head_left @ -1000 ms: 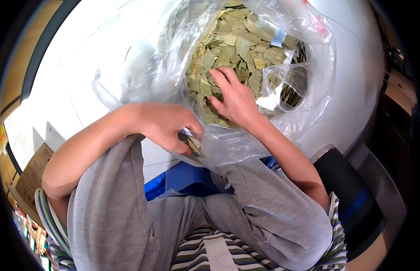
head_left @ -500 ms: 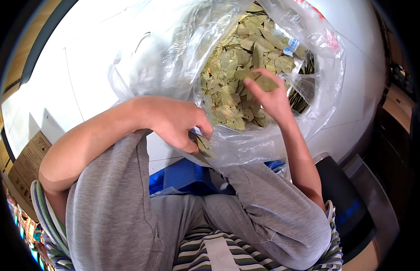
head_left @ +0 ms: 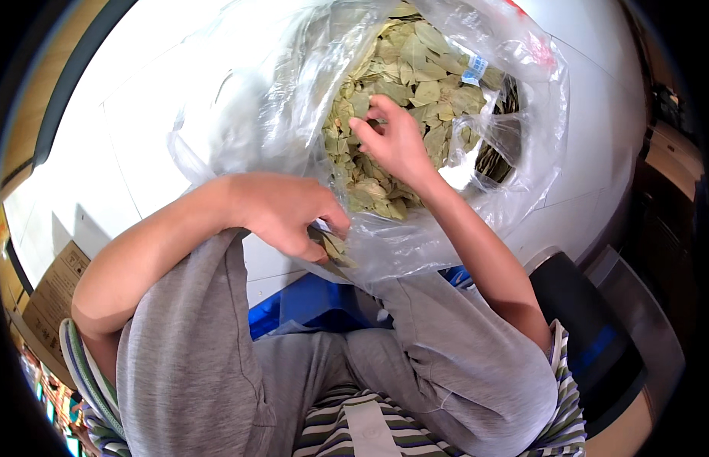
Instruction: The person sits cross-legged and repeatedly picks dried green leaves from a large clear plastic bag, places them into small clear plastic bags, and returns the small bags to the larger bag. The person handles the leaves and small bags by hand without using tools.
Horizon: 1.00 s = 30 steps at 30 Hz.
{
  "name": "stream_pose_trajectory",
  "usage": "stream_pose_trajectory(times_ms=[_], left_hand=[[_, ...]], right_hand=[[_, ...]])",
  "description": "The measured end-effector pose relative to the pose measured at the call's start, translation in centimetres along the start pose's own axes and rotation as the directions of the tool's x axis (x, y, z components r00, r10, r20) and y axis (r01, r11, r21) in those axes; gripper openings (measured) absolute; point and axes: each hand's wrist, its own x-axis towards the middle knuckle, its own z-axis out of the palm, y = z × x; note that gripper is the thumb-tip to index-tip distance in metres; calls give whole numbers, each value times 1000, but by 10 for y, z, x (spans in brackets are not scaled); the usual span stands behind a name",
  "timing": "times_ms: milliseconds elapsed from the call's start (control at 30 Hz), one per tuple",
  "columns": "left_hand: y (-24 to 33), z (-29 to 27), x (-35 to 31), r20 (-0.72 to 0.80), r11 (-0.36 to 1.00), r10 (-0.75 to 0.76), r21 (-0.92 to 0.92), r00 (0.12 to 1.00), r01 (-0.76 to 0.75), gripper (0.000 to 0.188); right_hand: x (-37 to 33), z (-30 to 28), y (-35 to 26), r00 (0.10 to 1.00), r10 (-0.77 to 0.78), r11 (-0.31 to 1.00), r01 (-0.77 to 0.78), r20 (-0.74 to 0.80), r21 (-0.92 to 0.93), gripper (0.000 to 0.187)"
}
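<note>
A large clear plastic bag [head_left: 415, 251] stands wide-mouthed on the floor in front of me, heaped with dried greenish bay leaves [head_left: 438, 99]. My right hand [head_left: 396, 141] is over the left part of the heap. Its thumb and forefinger are apart and curved, with no leaf plainly between them. Beside the near left rim, my left hand [head_left: 297, 217] is closed around a small clear packet of bay leaves [head_left: 335, 247]. Part of that packet is hidden under the fingers. On the heap's far right lies a blue-and-white label [head_left: 474, 70].
Darker bundled stems or leaves [head_left: 495, 156] show at the bag's right side. Something blue [head_left: 312, 305] lies between my knees. A cardboard box [head_left: 53, 305] is at the left, and a black padded seat [head_left: 590, 350] is at the right. White tiles [head_left: 133, 145] cover the floor.
My right hand has moved left across the heap, and the leaves seen in its fingers before no longer show there. The left hand keeps its hold on the packet. The view has shifted slightly.
</note>
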Motion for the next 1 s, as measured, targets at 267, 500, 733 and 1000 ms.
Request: stream_pose_trajectory(times_ms=[267,500,733,1000], left_hand=[[-7,3,-1,-22,996,70,-62,997,-71,18],[-5,1,-3,1,998,29,-63,1000,-28,18],[-8,2,-2,0,995,58,-78,998,-58,19],[-3,1,-1,32,999,-10,-48,999,12,22]], right_hand=[[13,-32,-11,994,103,975,-108,36,195,24],[20,-69,-30,940,224,932,-130,-256,339,29],[-1,-36,-27,988,-138,986,131,-69,-102,14],[-29,-2,-14,826,-299,623,548,477,-559,53]])
